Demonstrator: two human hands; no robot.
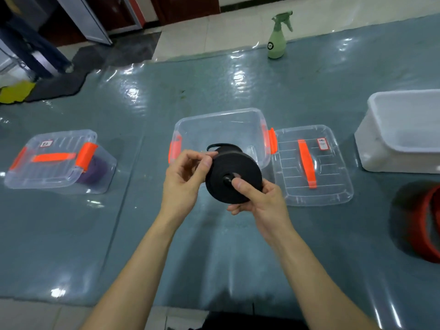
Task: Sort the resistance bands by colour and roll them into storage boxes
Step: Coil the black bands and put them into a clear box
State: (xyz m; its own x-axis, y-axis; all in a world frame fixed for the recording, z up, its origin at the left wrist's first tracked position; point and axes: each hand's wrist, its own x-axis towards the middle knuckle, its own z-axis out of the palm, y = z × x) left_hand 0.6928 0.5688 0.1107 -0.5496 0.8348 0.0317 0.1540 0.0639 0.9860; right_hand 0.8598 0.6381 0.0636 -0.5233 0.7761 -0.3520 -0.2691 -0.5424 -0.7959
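We pinch the black band roll (232, 178) with both hands, left hand (184, 179) and right hand (258, 201); slackening risks the coil unspooling before the open box (221, 120).

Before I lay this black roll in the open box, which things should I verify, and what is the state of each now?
1. Hold on the black roll: left hand pinches its rim, right hand presses a thumb on its centre: ok.
2. Roll fully wound: a loose loop stands out at its top: not ok.
3. Open box has no lid on: ok.
4. No other colour in that box: roll and hands hide part of its floor: cannot tell.
5. Lid lies flat to the right of the box, out of the path: ok.
6. Purple band sits in the closed box at the left, apart: ok.
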